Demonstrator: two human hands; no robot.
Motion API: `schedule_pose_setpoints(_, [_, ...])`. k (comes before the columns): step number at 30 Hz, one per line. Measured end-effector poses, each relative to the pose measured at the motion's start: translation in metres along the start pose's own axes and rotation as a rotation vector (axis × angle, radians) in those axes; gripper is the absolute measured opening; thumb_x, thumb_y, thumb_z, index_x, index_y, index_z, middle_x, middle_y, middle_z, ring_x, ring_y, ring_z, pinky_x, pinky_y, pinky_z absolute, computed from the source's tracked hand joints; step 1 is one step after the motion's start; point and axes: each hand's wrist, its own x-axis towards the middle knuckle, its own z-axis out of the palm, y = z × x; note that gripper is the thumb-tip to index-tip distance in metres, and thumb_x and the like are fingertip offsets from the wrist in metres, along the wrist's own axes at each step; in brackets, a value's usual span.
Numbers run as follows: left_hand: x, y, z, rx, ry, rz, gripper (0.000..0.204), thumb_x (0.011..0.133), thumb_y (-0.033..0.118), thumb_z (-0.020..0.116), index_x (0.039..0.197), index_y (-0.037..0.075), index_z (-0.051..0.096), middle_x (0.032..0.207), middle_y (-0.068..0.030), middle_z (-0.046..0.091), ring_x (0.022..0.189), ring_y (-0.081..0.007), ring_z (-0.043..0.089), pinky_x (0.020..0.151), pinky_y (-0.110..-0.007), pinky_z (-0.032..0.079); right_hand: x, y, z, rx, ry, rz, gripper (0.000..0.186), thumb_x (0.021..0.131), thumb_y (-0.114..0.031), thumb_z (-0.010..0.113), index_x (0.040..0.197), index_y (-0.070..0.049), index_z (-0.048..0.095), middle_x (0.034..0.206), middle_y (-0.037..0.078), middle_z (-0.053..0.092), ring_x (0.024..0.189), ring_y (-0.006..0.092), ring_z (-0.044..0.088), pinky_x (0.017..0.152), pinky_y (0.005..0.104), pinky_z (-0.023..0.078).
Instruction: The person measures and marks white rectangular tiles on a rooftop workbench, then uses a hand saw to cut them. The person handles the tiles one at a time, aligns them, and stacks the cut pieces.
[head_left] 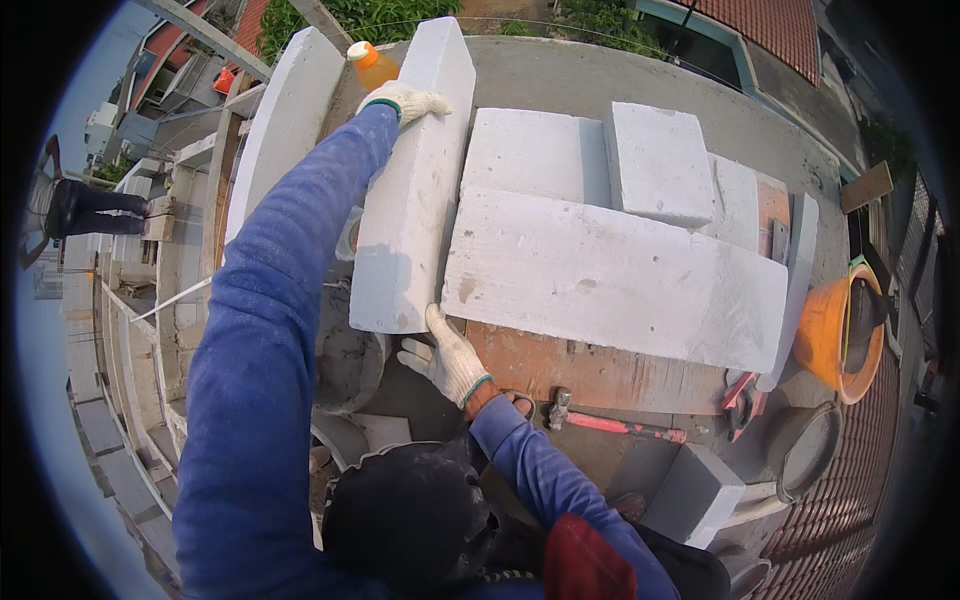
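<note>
A long white lightweight concrete block [415, 190] stands on its narrow side at the left of the work surface. My left hand [405, 101], in a cream knitted glove, reaches to its far part, fingers laid over its upper edge. At the near end, my right hand [448, 360], also gloved, presses its thumb on the lower corner, with the other fingers partly spread below. Both hands steady the block between them. Right beside it lies another long white block [615, 275], flat on a reddish board [590, 370].
More white blocks [660, 165] lie behind, and one [285, 125] stands at left. An orange bottle [372, 66] is near my left hand. A hammer [610, 424], an orange hard hat [835, 330] and a bucket [805, 455] lie right. Another person [85, 205] stands far left.
</note>
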Motion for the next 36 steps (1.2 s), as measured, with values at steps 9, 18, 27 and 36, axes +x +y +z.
schedule_pose_setpoints(9, [0.011, -0.009, 0.026, 0.000, 0.142, -0.032, 0.105, 0.077, 0.070, 0.088, 0.148, -0.005, 0.068, 0.135, -0.0265, 0.077, 0.117, -0.0358, 0.079, 0.107, -0.042, 0.058, -0.040, -0.040, 0.001, -0.472, 0.082, 0.130, 0.082, 0.110, -0.053, 0.070, 0.168, -0.001, 0.045, 0.153, 0.018, 0.062, 0.119, 0.0342, 0.072, 0.096, 0.0450, 0.065])
schedule_pose_setpoints(18, [-0.068, 0.049, 0.057, 0.351, 0.648, 0.069, 0.117, 0.087, 0.071, 0.081, 0.171, 0.000, 0.039, 0.170, -0.0287, 0.048, 0.153, -0.0440, 0.054, 0.128, -0.052, 0.043, -0.169, -0.279, 0.000, -0.922, 0.328, -0.639, 0.072, 0.111, -0.050, 0.070, 0.157, 0.004, 0.060, 0.124, 0.019, 0.079, 0.096, 0.0228, 0.080, 0.086, 0.0356, 0.068])
schedule_pose_setpoints(27, [-0.143, 0.168, 0.153, -0.359, -0.052, 0.340, 0.104, 0.102, 0.074, 0.061, 0.168, -0.005, 0.045, 0.172, -0.0321, 0.046, 0.162, -0.0433, 0.043, 0.134, -0.047, 0.034, -0.146, -0.440, -0.095, -1.742, 1.142, -0.878, 0.090, 0.103, -0.069, 0.064, 0.153, 0.006, 0.065, 0.135, 0.030, 0.076, 0.127, 0.0407, 0.075, 0.110, 0.0442, 0.057])
schedule_pose_setpoints(36, [-0.140, 0.226, 0.185, -0.466, -0.130, 0.297, 0.061, 0.099, 0.055, 0.072, 0.117, -0.003, 0.081, 0.107, -0.0200, 0.082, 0.106, -0.0368, 0.077, 0.098, -0.047, 0.056, -0.107, -0.463, -0.103, -1.196, 0.901, -0.617, 0.090, 0.098, -0.063, 0.076, 0.159, 0.002, 0.058, 0.136, 0.026, 0.072, 0.121, 0.0394, 0.075, 0.085, 0.0499, 0.065])
